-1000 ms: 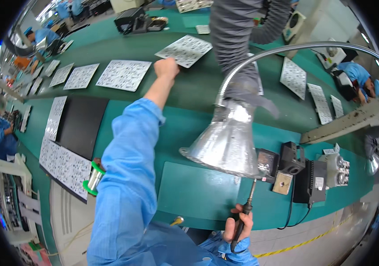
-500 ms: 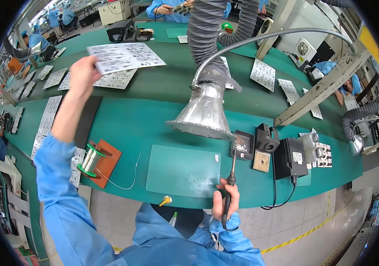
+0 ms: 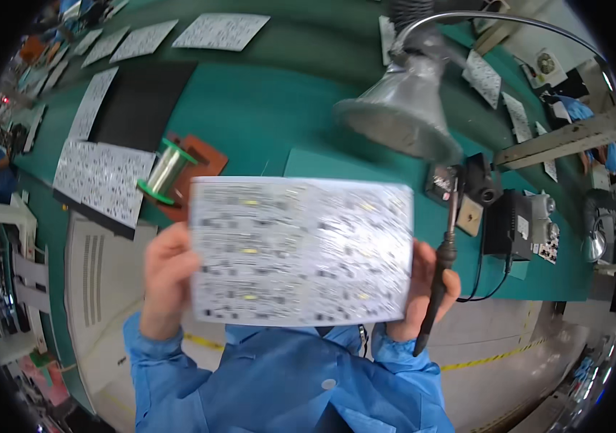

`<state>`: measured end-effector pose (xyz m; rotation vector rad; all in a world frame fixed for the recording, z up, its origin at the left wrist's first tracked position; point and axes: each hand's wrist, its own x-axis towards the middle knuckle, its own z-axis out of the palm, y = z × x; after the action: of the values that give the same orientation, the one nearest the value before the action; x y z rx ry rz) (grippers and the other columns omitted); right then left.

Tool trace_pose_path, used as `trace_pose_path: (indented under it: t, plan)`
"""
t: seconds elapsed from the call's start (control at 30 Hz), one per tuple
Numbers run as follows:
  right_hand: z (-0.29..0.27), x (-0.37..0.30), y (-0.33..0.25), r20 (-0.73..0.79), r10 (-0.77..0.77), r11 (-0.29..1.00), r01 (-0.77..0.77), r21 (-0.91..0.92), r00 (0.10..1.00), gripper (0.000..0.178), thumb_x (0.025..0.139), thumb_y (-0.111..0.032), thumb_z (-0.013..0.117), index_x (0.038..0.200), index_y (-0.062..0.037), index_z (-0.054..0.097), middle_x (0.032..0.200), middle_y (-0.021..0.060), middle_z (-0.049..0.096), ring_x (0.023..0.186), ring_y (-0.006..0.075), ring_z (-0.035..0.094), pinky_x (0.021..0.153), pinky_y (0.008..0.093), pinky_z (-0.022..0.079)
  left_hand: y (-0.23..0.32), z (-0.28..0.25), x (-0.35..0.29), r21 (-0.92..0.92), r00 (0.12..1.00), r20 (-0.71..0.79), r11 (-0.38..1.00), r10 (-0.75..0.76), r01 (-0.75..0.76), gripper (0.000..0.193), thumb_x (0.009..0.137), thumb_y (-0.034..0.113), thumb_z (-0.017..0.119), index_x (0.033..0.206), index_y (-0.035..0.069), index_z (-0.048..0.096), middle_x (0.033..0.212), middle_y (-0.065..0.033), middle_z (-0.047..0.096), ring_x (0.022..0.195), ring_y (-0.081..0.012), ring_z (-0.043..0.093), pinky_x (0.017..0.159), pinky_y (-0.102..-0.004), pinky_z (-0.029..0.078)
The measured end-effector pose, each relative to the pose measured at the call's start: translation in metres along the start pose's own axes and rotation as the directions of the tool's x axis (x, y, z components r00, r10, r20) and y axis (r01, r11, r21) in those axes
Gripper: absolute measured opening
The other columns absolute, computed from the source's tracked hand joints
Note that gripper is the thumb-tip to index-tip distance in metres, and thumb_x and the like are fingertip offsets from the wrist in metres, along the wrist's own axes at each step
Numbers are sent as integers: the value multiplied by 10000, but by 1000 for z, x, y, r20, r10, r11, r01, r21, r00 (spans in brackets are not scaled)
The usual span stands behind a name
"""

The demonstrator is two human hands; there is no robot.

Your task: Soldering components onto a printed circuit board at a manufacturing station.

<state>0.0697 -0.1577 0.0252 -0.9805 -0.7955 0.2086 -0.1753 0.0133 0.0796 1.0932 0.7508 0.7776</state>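
One circuit board (image 3: 301,252) is held up before the desk (image 3: 257,108), clamped at its sides by the left hand (image 3: 166,273) and right hand (image 3: 420,280); a soldering iron (image 3: 446,260) is gripped too, tip clear, soldering seemingly not yet begun.

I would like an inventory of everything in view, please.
Rectangular circuit panel: one, white, centre
Slim soldering iron: one, black and metallic, right of centre
Flat circuit panels: several, white, left and right
Cylindrical wire spool: one, silver with green ends, left
Flaring metal hood: one, silver, upper right
Box-shaped unit: one, black, right
Slanted beam: one, pale, right
Flat tabletop: one, green, middle
Sleeves: two, blue, bottom
Left hand: one, bare, panel's left edge
Right hand: one, bare, panel's right edge, holding the iron
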Motion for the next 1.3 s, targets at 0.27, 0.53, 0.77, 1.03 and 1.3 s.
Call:
trace_pose_path:
  t: [0.27,0.53,0.77,1.03,1.3]
  plan:
    - [-47,4,11,-23,277,913,-270,-306,961,422,856,15,564,1249,-35,419,1241,245,543,1204,314,512,1054,421,342,-71,34,28,76,977,95,980,-192,185,105,905,84,578,842,3,553,742,6,596,649,-26,527,552,-199,419]
    - [-49,2,51,89,174,794,-86,-602,981,378,870,59,538,1231,5,438,1268,265,521,1222,317,499,1036,402,365,-93,43,40,644,982,87,743,166,-183,83,885,44,596,847,-27,575,622,-46,600,499,-35,498,443,-208,372]
    - [-44,2,55,149,49,688,75,-722,988,331,874,7,567,1191,18,471,1207,261,565,1176,316,528,1017,413,372,-79,38,76,873,837,47,385,545,-300,113,745,48,705,788,3,611,732,-107,584,634,-242,602,534,-324,459]
    - [-50,-3,42,232,12,688,160,-708,973,350,923,-106,516,1249,-4,436,1161,297,562,1125,365,542,984,473,383,-82,34,66,505,944,-41,822,328,-263,62,774,-31,646,827,-2,664,762,-81,608,587,-148,580,484,-268,427]
    - [-18,0,13,455,32,787,259,-560,890,431,924,-351,502,1125,30,523,828,215,599,778,280,561,846,504,426,-94,37,24,516,865,264,695,427,-501,157,674,-98,679,810,-20,670,722,-77,581,580,-130,542,478,-237,380]
